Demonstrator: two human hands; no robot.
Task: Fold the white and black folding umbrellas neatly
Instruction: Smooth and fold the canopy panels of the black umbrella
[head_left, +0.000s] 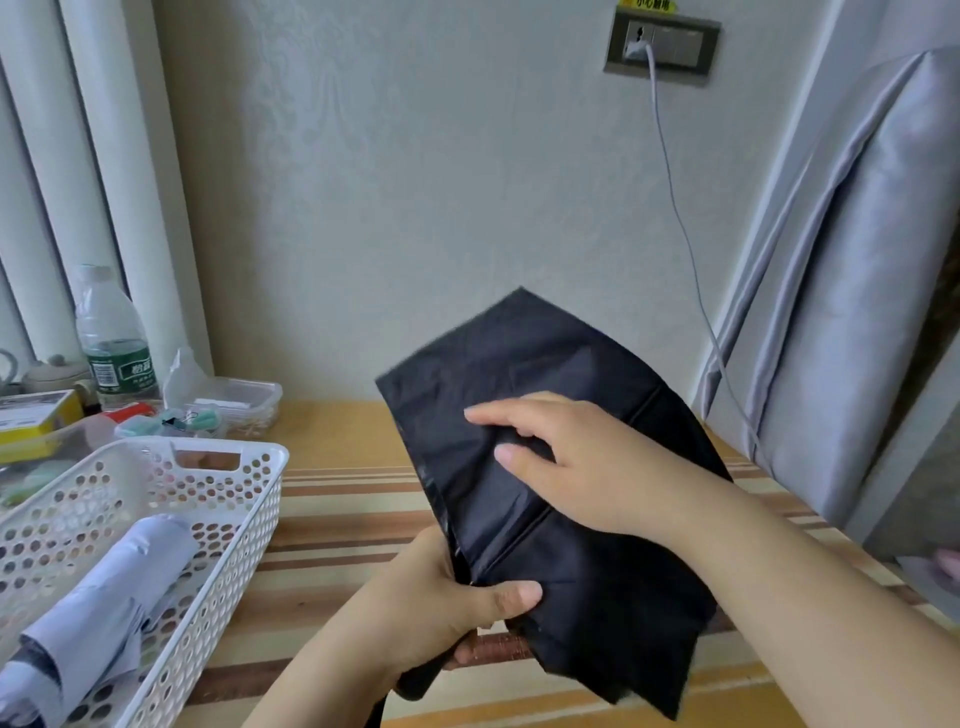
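Fingers of the right hand (566, 457) curl loosely and press on the cloth of the black umbrella (561, 499), held above the striped table (337, 499). Left hand (447, 603) grips its lower end, thumb on top. White umbrella (104, 597) lies in the basket (244, 499).

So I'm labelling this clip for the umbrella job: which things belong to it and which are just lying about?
Job: black umbrella, gripped by left hand, right hand on its cloth; white umbrella in the basket.
Lying about: water bottle, plastic box, cable.

A pale textured wall (415, 182) with a socket panel (662, 44) rises behind the striped table (337, 499), grey curtains (857, 312) at right.
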